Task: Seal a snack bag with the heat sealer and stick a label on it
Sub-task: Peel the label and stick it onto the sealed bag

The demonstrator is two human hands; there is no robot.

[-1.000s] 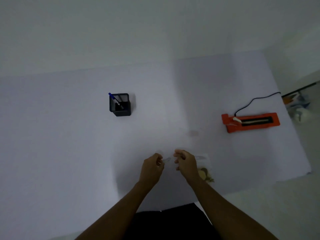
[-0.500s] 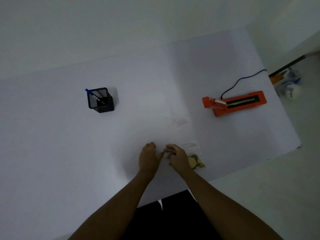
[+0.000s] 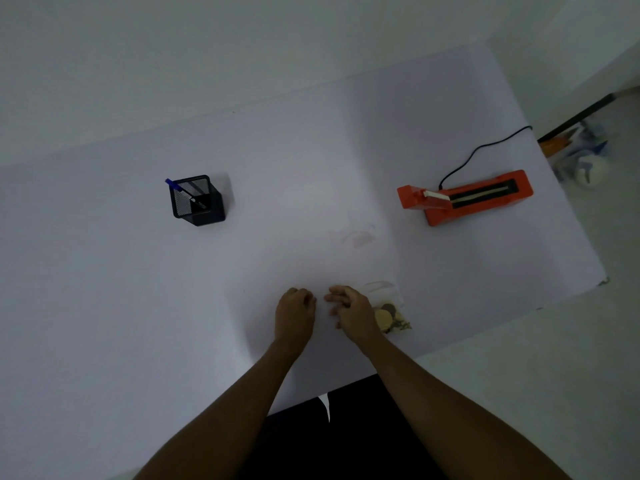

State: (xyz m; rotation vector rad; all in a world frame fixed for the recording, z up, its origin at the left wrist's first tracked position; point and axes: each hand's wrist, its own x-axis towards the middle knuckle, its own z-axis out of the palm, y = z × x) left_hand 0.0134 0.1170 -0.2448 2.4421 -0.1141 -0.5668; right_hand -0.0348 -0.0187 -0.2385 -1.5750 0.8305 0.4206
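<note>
Head camera looked down on a white table point(image 3: 138, 306). The left hand point(image 3: 294, 313) had its fingers curled in, and the right hand point(image 3: 354, 315), just beside it, had its fingers loosely bent and a little apart. Whether either pinched anything was too small to tell. The snack bag point(image 3: 393, 311) lay flat on the table, touching the right hand's outer side and partly hidden by it. The orange heat sealer point(image 3: 465, 199) sat well apart, far right. A mesh pen holder point(image 3: 198, 201) with a blue pen point(image 3: 171, 183) stood far left.
</note>
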